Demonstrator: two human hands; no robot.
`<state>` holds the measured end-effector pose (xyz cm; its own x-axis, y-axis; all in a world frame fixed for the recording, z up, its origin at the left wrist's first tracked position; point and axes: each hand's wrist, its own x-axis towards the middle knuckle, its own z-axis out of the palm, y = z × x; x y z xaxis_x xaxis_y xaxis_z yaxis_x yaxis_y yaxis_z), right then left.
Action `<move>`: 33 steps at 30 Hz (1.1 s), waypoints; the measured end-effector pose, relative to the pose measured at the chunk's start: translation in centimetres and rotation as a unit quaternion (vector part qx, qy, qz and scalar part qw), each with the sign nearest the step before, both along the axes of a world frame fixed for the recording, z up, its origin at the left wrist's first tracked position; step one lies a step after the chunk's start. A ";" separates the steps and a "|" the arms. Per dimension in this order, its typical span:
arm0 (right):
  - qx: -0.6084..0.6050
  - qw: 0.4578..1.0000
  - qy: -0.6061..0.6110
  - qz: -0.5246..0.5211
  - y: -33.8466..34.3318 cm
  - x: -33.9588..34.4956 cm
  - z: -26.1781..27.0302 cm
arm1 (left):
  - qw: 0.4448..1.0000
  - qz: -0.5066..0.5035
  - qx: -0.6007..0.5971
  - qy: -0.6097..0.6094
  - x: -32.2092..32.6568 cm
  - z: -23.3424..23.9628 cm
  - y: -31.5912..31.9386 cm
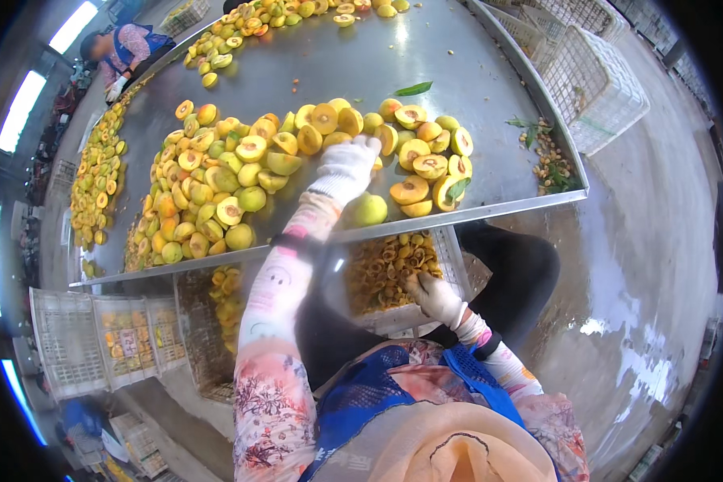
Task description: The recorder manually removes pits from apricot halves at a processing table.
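My gloved left hand [348, 165] reaches over the metal table [337, 66], its fingers bent down among halved yellow stone fruits [324, 118]. The palm side is hidden, so I cannot tell whether it grips one. Some halves show brown stones or hollows on their cut faces. A whole greenish-yellow fruit [370, 209] lies near the table's front rim, beside my left wrist. Below that rim, my gloved right hand [437, 298] is over a plastic crate [452, 256] of brownish-yellow pieces [391, 259]. Its fingers are curled, and what they may hold is unclear.
A larger fruit heap [199, 193] spreads left on the table. Green leaves [414, 89] and small stones [551, 159] lie on the right side. White crates [596, 90] stand beyond the right rim; another crate [66, 343] is at lower left. A person [126, 51] works across the table.
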<state>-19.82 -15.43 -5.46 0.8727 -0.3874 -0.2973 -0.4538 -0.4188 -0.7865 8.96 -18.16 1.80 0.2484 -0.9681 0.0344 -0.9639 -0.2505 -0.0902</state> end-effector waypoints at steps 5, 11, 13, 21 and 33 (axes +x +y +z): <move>-0.090 0.955 -0.261 -0.109 -1.9 -0.2 -1.6 | 0.764 0.151 -0.217 0.588 -2.9 2.1 6.2; -0.028 0.932 -0.350 -0.092 -1.1 6.3 7.5 | 0.686 0.018 -0.154 0.711 -7.4 3.6 10.5; 0.066 0.921 -0.356 -0.141 1.3 7.1 10.9 | 0.607 0.028 -0.240 0.757 -8.3 3.0 11.4; -0.031 0.930 -0.362 -0.049 3.6 5.5 9.3 | 0.229 0.150 -0.457 0.847 -13.3 -0.3 13.7; -0.184 0.959 -0.212 0.046 4.2 5.6 12.4 | 0.396 0.105 -0.393 0.823 -11.4 -2.4 15.5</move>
